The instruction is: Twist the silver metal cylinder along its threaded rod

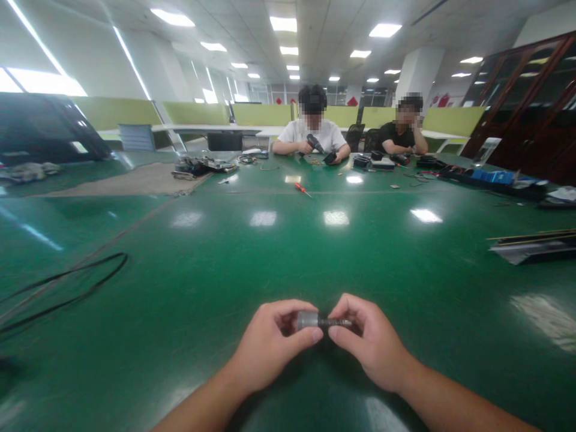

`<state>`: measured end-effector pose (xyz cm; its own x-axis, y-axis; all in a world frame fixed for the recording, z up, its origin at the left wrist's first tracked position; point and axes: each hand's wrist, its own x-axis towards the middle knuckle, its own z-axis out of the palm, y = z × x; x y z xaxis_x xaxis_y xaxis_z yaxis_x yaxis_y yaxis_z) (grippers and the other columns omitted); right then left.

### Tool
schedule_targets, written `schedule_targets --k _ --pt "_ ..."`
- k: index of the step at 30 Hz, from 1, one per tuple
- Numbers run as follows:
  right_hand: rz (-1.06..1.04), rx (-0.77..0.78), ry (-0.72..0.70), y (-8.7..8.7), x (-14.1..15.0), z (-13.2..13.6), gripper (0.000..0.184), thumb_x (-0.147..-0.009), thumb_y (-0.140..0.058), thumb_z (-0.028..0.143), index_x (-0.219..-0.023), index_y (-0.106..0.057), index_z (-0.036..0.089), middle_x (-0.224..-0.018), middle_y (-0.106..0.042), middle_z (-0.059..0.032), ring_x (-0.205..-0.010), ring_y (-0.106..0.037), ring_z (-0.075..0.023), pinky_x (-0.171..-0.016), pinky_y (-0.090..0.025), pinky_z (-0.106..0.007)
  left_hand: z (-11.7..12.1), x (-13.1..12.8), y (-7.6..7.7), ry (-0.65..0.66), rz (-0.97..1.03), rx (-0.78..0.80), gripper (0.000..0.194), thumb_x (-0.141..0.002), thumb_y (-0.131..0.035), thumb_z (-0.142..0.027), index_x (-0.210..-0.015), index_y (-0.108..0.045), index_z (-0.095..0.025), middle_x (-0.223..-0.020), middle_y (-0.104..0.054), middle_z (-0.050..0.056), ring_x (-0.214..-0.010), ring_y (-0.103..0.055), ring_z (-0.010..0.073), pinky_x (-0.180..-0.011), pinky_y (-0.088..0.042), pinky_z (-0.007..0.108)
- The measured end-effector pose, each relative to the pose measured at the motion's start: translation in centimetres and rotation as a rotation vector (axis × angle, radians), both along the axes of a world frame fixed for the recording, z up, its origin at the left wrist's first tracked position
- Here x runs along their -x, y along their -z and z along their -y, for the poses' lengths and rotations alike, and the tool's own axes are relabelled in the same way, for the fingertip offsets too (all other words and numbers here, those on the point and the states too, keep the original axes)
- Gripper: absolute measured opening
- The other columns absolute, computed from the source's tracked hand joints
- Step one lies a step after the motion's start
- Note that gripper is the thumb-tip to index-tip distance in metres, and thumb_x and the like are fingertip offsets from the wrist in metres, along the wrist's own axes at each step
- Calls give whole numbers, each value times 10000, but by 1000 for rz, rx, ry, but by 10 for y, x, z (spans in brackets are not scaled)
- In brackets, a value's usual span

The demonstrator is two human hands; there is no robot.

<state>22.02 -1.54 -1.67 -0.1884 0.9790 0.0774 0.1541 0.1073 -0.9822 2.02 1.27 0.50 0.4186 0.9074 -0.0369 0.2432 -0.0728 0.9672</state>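
Observation:
In the head view, a small metal part lies level between my two hands, low in the middle. Its wide grey cylinder (308, 320) is on the left, and a thin, dark, ridged shaft (335, 323) runs out of it to the right. Thumb and fingers of my left hand (272, 339) are closed around the cylinder. My right hand (371, 342) pinches the shaft near its far end. Both hands are just over the green table (216, 258). The part's underside and some fingertips are hidden.
A red-handled screwdriver (302, 189) lies mid-table. Across from me, a person in a white shirt (335, 135) holds a power drill (315, 143); another in black (391, 137) sits to the right. A black cable (85, 294) loops at left. Metal strips (535, 246) lie at right.

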Motion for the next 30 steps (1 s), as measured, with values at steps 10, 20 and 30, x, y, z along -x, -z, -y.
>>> schedule_targets --k 10,20,30 --pt "-16 1 5 0 0 0 72 -801 -637 227 -787 -581 185 -658 -538 35 -612 -487 -130 -595 -355 -251 -1 3 5 10 14 -22 297 -760 -781 -371 -952 -752 -145 -811 -697 45 -742 -609 194 -685 -475 266" --pt "-30 3 -5 0 -1 0 65 -805 -635 208 -793 -577 183 -661 -537 37 -615 -487 -130 -597 -353 -253 -1 2 5 7 29 -11 291 -766 -784 -367 -948 -746 -143 -814 -693 45 -745 -601 190 -693 -469 267" --pt "-42 3 6 -2 1 1 114 -795 -658 237 -777 -560 182 -654 -541 37 -604 -492 -128 -578 -344 -247 -1 2 6 0 31 -17 302 -759 -790 -371 -949 -745 -141 -823 -690 49 -756 -598 196 -695 -468 272"
